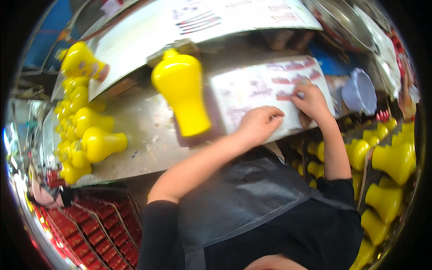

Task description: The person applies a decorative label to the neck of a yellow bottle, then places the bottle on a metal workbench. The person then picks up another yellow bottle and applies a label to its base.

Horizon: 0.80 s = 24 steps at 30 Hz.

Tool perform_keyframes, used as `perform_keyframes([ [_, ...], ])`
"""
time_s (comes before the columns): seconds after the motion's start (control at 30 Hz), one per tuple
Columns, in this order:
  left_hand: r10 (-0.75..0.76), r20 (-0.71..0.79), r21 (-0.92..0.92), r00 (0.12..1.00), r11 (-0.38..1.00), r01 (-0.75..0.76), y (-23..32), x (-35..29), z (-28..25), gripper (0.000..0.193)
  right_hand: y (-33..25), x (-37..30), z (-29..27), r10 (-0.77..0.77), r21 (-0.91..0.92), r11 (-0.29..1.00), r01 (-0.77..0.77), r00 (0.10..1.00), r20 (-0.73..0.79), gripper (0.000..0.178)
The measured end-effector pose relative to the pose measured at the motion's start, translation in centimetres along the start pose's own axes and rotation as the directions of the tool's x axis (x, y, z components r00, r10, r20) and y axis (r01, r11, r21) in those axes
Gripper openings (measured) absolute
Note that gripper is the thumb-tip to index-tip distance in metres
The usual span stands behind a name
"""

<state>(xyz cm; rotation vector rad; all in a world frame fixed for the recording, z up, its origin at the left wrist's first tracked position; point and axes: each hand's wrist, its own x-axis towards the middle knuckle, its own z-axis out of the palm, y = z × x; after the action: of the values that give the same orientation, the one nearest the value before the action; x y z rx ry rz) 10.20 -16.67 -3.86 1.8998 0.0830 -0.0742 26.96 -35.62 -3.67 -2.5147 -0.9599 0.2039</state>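
Observation:
My right hand (310,100) is on the white board (291,120), fingers bent and pressed together beside the reddish-brown printed strips (284,80). Whatever its fingertips hold is hidden or too small to name. My left hand (261,123) is curled over the board's near edge, thumb and fingers drawn together; I cannot make out anything between them. Left of the board, a glossy yellow vase (180,85) rests on a maroon mat (210,110). Neither hand touches the vase. Faint purple marks (261,87) show on the board's left half.
Several yellow vases (101,144) crowd the table's left end. More yellow vases (382,198) fill racks to my right. A lavender bucket (359,92) is right of the board. A white panel (243,15) with printed strips lies behind, near a metal basin (342,20). Red stacked items (94,229) are lower left.

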Motion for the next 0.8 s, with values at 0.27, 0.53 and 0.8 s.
perform_keyframes([
  [0.27,-0.116,-0.021,-0.132,0.993,0.985,0.112,0.4,-0.3,-0.3,0.026,-0.3,0.4,-0.1,0.046,0.04,0.998,-0.047,0.999,0.004,0.011],
  [0.53,-0.183,0.105,-0.507,0.977,0.836,0.211,-1.3,-0.7,0.3,0.039,0.3,0.5,-0.8,0.072,0.268,0.958,-0.1,0.991,0.114,0.009],
  [0.8,-0.297,0.345,-0.866,0.89,0.265,0.424,-0.7,-1.8,-0.9,0.063,-6.4,-0.7,-4.6,0.041,0.548,0.758,-0.354,0.864,0.501,0.009],
])
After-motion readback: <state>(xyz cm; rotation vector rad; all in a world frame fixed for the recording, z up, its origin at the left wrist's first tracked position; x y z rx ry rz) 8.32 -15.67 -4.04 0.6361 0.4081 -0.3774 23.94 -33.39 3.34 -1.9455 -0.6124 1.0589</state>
